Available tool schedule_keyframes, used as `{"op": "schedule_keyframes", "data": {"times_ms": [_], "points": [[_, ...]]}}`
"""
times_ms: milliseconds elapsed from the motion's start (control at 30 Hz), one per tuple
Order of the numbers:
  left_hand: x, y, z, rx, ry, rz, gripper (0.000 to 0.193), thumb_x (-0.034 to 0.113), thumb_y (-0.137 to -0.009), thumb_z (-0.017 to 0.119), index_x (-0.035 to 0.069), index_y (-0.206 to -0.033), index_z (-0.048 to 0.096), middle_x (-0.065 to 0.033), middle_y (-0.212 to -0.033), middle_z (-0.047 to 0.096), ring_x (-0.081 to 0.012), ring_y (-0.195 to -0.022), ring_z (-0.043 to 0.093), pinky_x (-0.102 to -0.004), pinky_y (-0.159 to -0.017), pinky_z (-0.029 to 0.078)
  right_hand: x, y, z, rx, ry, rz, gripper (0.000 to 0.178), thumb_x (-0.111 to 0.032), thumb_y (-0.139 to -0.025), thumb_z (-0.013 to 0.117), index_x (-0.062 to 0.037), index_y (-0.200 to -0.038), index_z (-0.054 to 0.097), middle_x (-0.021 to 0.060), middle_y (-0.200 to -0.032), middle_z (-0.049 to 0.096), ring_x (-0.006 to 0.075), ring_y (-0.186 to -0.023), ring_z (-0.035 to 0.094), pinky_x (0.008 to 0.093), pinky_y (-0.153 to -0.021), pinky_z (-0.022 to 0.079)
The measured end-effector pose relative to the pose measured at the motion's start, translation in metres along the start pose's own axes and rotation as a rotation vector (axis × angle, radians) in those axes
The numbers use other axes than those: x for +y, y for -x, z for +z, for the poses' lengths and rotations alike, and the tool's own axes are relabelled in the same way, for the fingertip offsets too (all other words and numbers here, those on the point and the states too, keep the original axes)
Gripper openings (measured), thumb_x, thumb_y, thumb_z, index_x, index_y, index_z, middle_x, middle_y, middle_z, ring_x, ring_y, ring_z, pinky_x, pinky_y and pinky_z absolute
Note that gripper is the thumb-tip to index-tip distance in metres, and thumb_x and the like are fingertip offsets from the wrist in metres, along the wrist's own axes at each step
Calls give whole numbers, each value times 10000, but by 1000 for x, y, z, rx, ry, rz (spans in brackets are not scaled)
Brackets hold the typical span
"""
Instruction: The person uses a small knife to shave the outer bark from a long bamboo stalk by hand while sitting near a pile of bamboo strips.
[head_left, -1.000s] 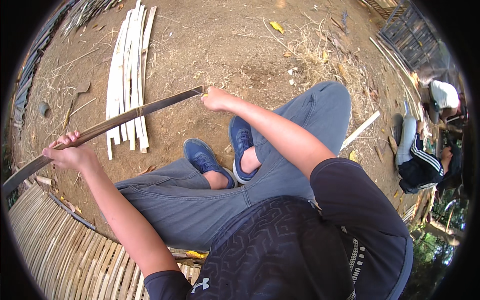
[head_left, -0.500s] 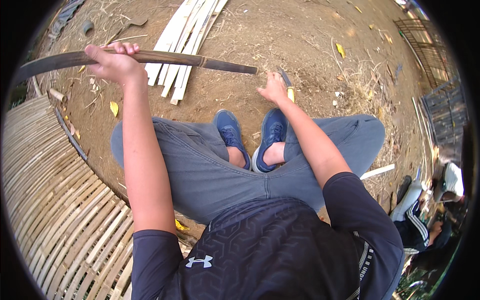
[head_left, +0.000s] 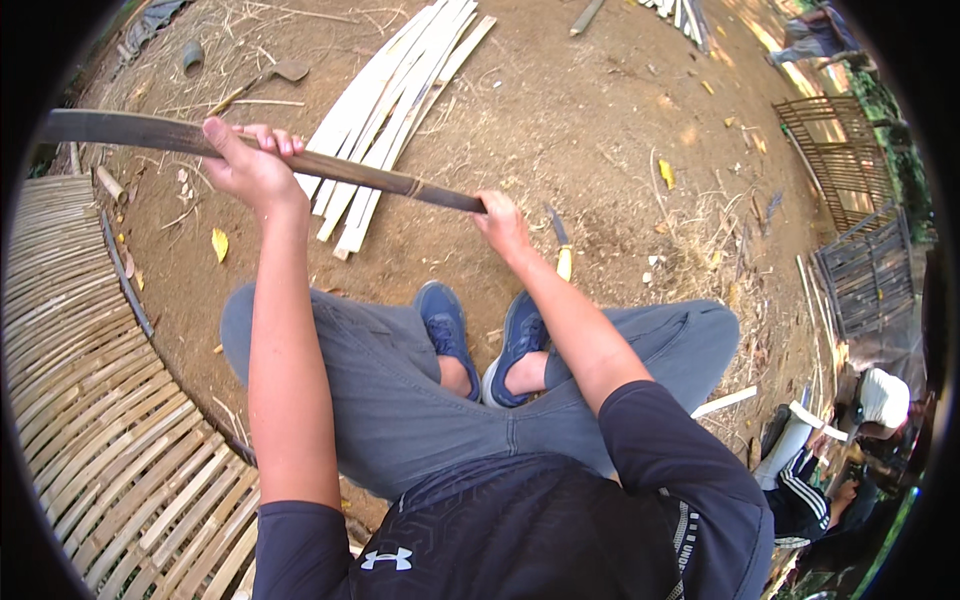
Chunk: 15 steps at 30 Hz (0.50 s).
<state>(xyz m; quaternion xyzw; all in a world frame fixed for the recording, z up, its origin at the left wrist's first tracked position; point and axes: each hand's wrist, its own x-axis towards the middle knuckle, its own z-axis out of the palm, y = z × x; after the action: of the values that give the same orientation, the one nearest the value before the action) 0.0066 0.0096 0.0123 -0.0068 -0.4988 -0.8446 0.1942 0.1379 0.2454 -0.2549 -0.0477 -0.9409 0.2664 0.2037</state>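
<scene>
A long dark brown bamboo strip (head_left: pixel 360 174) stretches across in front of me, running out toward the left rim. My left hand (head_left: pixel 255 165) is closed round it left of the middle, thumb on top. At its right end my right hand (head_left: pixel 502 226) grips the tip with the fingers curled round it. On the dirt just right of that hand lies a knife (head_left: pixel 563 252) with a yellow handle and a dark blade. Beyond the bamboo strip, a bundle of pale split strips (head_left: pixel 385 120) rests on the ground.
A slatted bamboo panel (head_left: pixel 110 400) fills the lower left. A hoe-like tool (head_left: pixel 285 72) lies at the far left. Woven bamboo frames (head_left: pixel 840 150) stand at the right. Another person (head_left: pixel 810 490) sits at the lower right, holding a pale strip (head_left: pixel 815 422).
My right hand has left the spot by the knife and taken hold of the bamboo strip's right end. The view has tilted up, showing more ground ahead.
</scene>
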Motion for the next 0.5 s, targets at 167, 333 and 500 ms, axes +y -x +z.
{"op": "schedule_keyframes", "data": {"times_ms": [167,333,500], "points": [[1,-1,8,48,18,-46,418,487,-1002,492,114,-893,339,-21,-584,378,-136,-442,407,-312,-424,405,2,18,-22,29,-57,6,381,-155,-760,780,-72,-1093,613,123,-1025,636,335,-967,636,427,-816,541],[10,1,10,53,20,-56,399,474,-1005,496,123,-895,341,-10,-580,370,-128,-443,404,-304,-427,398,2,22,-40,-32,-116,-4,399,-209,-750,803,-84,-1080,617,106,-1014,642,333,-909,656,417,-762,546],[19,6,12,101,36,-113,380,470,-1002,492,142,-856,370,8,-578,355,-104,-440,355,-278,-412,345,-5,19,-60,-186,-74,31,379,-259,-749,814,-72,-1018,626,102,-968,650,308,-903,654,407,-762,531]]}}
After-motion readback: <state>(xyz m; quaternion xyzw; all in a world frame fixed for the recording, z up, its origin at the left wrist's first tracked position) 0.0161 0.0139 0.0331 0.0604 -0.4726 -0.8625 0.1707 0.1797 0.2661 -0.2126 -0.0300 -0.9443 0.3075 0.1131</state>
